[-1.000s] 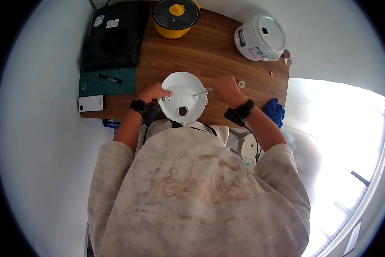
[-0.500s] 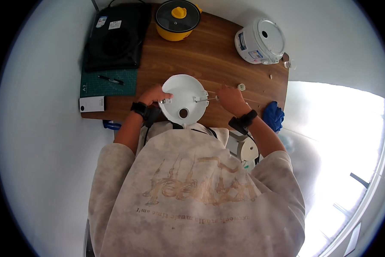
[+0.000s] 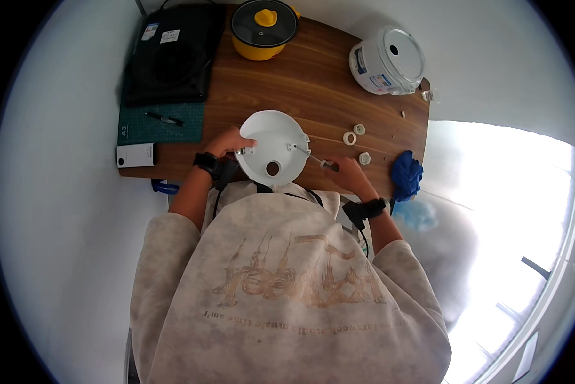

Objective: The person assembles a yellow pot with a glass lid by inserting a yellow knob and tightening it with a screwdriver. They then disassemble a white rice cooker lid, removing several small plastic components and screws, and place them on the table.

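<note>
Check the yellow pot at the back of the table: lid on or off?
On. The yellow pot has its dark glass lid seated on top, with the yellow knob centred, and it stands upright on the wooden table, beyond both hands.

My left hand (image 3: 231,141) steadies a round white plastic shell (image 3: 271,148) with a dark hole near its lower edge, and my right hand (image 3: 347,174) grips a thin silver screwdriver (image 3: 313,155). Both my wrists wear black bands. The table (image 3: 313,77) is warm brown wood with darker grain streaks. On it sit a yellow pot with a dark glass lid and yellow knob (image 3: 262,28), a white rice cooker (image 3: 386,61), a black flat cooktop (image 3: 171,54), a dark green cutting mat (image 3: 161,121), three small white rings (image 3: 356,139) and a bright blue cloth (image 3: 406,175). My sweatshirt is mottled beige with a tan print.
</note>
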Demonstrator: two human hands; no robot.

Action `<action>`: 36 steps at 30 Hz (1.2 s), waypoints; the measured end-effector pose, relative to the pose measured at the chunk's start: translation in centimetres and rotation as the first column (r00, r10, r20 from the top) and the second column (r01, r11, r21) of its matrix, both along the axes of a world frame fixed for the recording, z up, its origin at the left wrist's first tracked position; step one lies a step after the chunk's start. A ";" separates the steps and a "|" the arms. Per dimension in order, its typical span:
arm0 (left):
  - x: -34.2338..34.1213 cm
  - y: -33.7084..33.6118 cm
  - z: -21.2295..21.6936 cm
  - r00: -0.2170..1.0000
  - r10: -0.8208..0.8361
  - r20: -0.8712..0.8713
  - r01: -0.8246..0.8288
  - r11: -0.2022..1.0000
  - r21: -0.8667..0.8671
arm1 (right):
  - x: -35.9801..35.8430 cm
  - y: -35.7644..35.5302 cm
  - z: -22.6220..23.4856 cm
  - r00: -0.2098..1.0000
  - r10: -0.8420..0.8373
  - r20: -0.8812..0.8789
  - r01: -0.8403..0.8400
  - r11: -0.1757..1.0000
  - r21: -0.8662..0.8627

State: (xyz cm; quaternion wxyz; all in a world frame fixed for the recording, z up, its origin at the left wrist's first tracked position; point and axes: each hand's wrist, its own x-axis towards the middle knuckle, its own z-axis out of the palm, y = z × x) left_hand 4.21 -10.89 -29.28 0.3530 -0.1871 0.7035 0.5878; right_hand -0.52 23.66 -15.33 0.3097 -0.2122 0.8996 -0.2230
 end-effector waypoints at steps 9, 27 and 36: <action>-0.2 0.3 2.5 0.999 0.011 0.051 -0.011 1.000 -0.001 | 0.4 -0.7 0.0 0.999 -0.052 0.008 0.053 0.998 -0.028; -0.1 0.2 1.1 1.000 0.010 0.020 -0.009 1.000 -0.006 | -0.1 -1.0 0.0 0.999 0.014 -0.051 -0.012 0.998 0.055; -0.2 0.0 -0.3 0.999 -0.018 -0.033 0.018 1.000 0.000 | -2.5 -3.7 2.6 0.978 0.175 -0.109 -0.161 0.979 0.126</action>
